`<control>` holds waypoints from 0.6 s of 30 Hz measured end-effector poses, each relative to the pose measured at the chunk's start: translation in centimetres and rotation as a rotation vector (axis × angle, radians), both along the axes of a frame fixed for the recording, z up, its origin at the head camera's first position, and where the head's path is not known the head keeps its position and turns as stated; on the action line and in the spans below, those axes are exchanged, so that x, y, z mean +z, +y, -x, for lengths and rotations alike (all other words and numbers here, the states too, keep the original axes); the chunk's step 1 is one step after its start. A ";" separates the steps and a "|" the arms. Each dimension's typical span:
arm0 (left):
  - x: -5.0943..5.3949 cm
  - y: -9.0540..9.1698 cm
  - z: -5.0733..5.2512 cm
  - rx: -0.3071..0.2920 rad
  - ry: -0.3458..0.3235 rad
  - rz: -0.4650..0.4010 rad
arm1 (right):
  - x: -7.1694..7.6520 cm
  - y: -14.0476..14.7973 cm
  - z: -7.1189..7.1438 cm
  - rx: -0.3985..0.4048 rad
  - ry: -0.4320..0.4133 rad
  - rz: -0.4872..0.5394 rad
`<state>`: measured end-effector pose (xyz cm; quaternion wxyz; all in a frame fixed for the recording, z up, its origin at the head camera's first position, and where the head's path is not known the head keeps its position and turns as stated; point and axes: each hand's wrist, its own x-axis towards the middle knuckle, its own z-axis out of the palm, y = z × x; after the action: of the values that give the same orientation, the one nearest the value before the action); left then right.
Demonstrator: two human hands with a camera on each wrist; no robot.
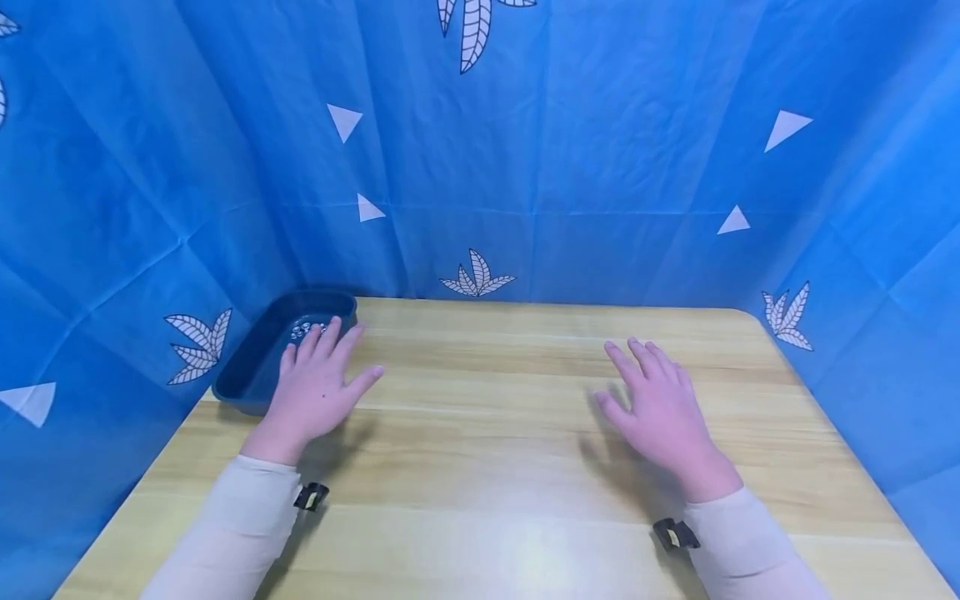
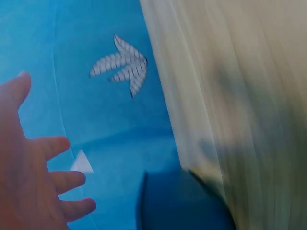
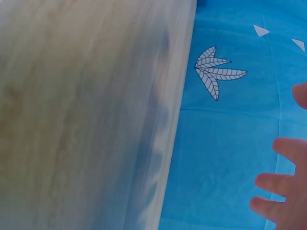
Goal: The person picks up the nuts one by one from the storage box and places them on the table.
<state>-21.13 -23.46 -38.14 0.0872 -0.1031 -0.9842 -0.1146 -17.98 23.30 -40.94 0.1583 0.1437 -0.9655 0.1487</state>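
Note:
My left hand [image 1: 317,393] hovers over the table with its fingers spread, holding nothing. Just beyond its fingertips is a dark blue tray [image 1: 251,379], partly covered by the hand in the head view. Several small shiny clear pieces [image 1: 302,330] lie in the tray's far part; their kind is too small to tell. On the other side, my right hand [image 1: 660,412] is held above the bare wood, fingers apart, with nothing in its grasp. The left wrist view shows the tray [image 2: 184,203] low in the middle, beside the left fingers [image 2: 69,182].
A light wooden table [image 1: 480,467] fills the lower part of the head view. Blue cloth [image 1: 600,150] with white leaves and triangles hangs along its back and both sides. Each sleeve cuff carries a small black clip [image 1: 311,497].

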 end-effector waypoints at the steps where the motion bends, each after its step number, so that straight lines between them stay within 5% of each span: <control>1: 0.0 -0.5 0.0 0.008 0.000 -0.003 | 0.0 -0.1 0.0 0.002 -0.003 0.003; 9: -0.2 -3.4 0.7 0.067 -0.024 -0.010 | -0.1 0.0 -0.1 -0.002 -0.004 0.006; 18: -0.9 -7.6 2.6 0.103 -0.070 -0.053 | 0.0 -0.1 -0.3 0.012 -0.014 0.016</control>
<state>-23.75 -31.08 -39.00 0.0609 -0.0460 -0.9873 -0.1393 -17.70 23.21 -40.96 0.1521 0.1474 -0.9644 0.1586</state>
